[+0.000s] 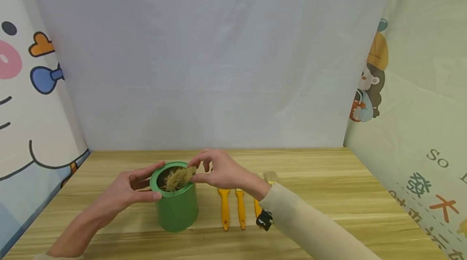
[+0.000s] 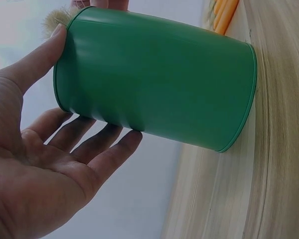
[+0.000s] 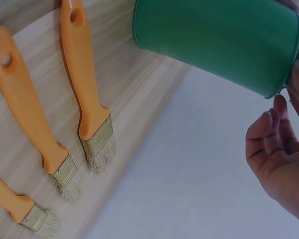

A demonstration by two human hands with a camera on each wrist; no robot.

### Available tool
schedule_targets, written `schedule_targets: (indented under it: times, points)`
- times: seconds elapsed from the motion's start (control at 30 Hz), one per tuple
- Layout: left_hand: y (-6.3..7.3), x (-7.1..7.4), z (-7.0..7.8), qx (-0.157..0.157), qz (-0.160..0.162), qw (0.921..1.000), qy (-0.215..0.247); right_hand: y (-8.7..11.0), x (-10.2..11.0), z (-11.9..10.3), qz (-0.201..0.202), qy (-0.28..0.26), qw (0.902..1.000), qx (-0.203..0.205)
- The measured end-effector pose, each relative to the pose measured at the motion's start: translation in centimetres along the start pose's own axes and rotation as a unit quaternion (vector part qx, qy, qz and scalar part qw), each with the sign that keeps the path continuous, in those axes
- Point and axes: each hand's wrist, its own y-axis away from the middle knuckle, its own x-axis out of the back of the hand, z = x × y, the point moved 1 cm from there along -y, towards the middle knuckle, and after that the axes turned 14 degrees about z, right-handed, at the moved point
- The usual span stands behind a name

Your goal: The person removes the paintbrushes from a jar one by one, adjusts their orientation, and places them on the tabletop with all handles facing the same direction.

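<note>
A green can (image 1: 177, 211) stands upright on the wooden table with its mouth upward. My left hand (image 1: 125, 189) holds it near the rim, thumb on the near side and fingers on the far side; the left wrist view shows those fingertips against the can wall (image 2: 154, 74). At the opening, my right hand (image 1: 224, 173) pinches a tuft of tan, dry grass-like fibre (image 1: 176, 180) between thumb and fingers. Part of the tuft sits inside the can's mouth, over a dark interior. What lies deeper in the can is hidden.
Several orange-handled paintbrushes lie right of the can: one brush (image 1: 225, 209) closest to it, another brush (image 1: 241, 210) beside that, and a third (image 1: 257, 208) partly under my right forearm. Their bristles point toward the back. A pale cloth (image 1: 219, 69) hangs behind the table.
</note>
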Motion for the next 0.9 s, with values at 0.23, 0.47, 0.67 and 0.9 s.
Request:
schedule_targets:
  times: [0.23, 0.47, 0.67, 0.9]
  points:
    - [0.0, 0.0, 0.1, 0.004, -0.002, 1.0000, 0.001, -0.3, 0.0, -0.4, -0.002, -0.004, 1.0000, -0.004]
    - [0.1, 0.0, 0.1, 0.005, -0.006, 1.0000, 0.003, -0.9, -0.1, -1.0, 0.002, -0.011, 0.9999, 0.003]
    - [0.0, 0.0, 0.1, 0.012, 0.000, 0.9999, -0.003, -1.5, -0.1, -1.7, 0.009, -0.039, 0.9992, 0.007]
    - [-0.1, 0.0, 0.1, 0.022, 0.008, 0.9997, 0.002, -1.9, -0.5, -1.7, 0.026, -0.059, 0.9975, -0.029]
